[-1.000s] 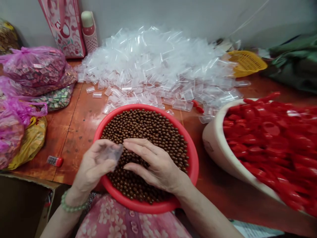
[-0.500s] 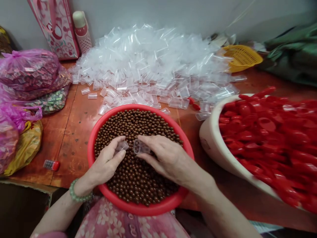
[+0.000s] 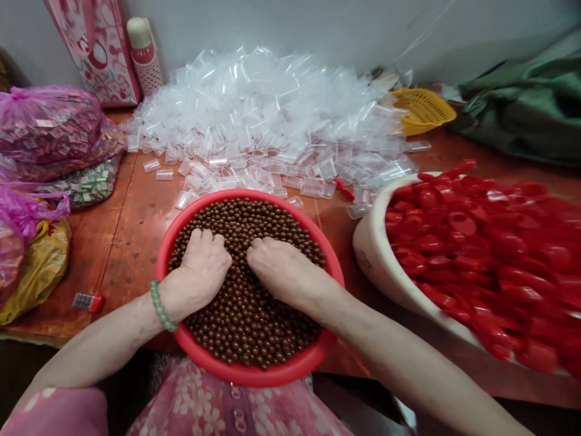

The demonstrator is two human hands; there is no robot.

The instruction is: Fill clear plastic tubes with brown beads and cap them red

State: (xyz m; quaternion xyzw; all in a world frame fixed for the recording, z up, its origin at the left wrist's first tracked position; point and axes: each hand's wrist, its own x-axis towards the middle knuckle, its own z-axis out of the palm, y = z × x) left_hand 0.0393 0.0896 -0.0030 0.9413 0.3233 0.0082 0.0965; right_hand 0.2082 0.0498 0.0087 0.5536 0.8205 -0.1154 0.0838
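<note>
A red basin [image 3: 333,272] full of shiny small brown balls [image 3: 254,330] is in front of me. My left hand [image 3: 205,263], with a green bead bracelet [image 3: 162,307] at the wrist, is curled palm-down in the balls on the left. Beside it, my right hand [image 3: 276,266] dips into the balls with its fingers closed. Both hands' fingertips are hidden from above. The clear plastic cup that each hand held a moment earlier is now covered by the hand. A narrow strip of balls shows between the two hands.
Behind the basin lies a big heap of clear plastic cups [image 3: 272,121]. On the right stands a white tub [image 3: 376,260] of red plastic caps [image 3: 463,260]. Filled plastic bags [image 3: 54,133], a small red-capped container [image 3: 88,302], a bottle [image 3: 144,57] and a yellow basket [image 3: 422,112] are around.
Both hands have turned palm-down and pushed into the balls, fingers curled. The clear cups, visible in the fingers before, are now hidden beneath the hands. The view has shifted slightly.
</note>
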